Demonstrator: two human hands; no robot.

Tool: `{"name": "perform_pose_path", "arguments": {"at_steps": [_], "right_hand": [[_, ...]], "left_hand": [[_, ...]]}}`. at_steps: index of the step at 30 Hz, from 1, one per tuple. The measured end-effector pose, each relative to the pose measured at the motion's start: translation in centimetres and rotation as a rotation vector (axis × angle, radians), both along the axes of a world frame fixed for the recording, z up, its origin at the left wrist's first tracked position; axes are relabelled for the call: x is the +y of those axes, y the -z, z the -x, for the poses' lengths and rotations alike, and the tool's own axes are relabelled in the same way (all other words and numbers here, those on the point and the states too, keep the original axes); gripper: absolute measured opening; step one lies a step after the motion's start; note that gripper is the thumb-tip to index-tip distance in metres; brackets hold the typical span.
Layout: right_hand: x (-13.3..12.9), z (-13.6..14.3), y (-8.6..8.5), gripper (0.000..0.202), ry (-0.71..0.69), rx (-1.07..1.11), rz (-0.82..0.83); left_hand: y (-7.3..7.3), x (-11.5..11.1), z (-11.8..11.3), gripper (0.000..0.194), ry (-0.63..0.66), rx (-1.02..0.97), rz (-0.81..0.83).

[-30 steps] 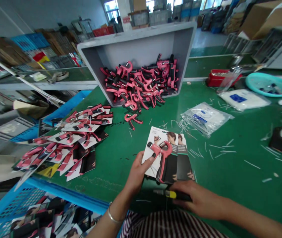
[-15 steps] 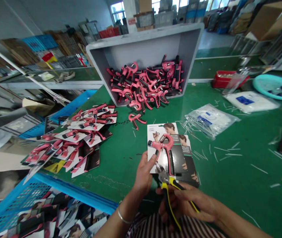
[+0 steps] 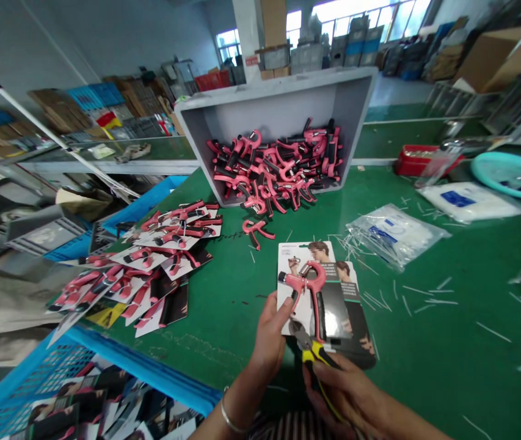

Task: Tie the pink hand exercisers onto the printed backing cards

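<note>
My left hand [image 3: 270, 335] pinches the left edge of a printed backing card [image 3: 290, 256], thumb on top near the grip's handle. On that card lies a pink and black hand grip [image 3: 308, 284] with a metal spring. My right hand [image 3: 347, 391] is wrapped round the yellow and black handles of diagonal cutting pliers [image 3: 308, 348]. The pliers' jaws rest at the lower part of the card, beside the grip's black handle; whether they touch anything is hard to tell. A second printed card [image 3: 361, 324] lies partly beneath the first.
A grey bin [image 3: 269, 91] tipped on its side holds many hand grips. Carded grips [image 3: 168, 244] are piled at the left, above a blue basket [image 3: 150, 366] of cards. Bags of white ties [image 3: 397, 235], loose strips, a red box [image 3: 418, 160] and a turquoise tray [image 3: 512, 174] lie right.
The pliers' handles have been squeezed closer together in my right hand. My left hand still holds the card. The whole view has shifted slightly, with things appearing lower.
</note>
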State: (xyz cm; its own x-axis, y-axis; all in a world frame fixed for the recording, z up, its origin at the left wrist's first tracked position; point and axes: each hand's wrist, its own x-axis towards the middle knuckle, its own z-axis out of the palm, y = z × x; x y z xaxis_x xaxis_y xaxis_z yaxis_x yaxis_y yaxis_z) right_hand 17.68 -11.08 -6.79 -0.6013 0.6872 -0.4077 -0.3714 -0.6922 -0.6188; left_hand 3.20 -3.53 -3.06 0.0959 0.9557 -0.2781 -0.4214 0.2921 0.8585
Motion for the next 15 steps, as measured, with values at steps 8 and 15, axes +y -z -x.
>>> {"name": "perform_pose_path", "arguments": {"at_steps": [8, 15], "right_hand": [[1.6, -3.5, -1.9, 0.035, -0.05, -0.865, -0.803], [-1.3, -4.9, -3.3, 0.032, -0.176, -0.721, -0.808]], "left_hand": [[-0.3, 0.4, 0.1, 0.039, 0.07, 0.345, -0.12], [1.2, 4.2, -0.5, 0.042, -0.089, 0.406, -0.126]]}}
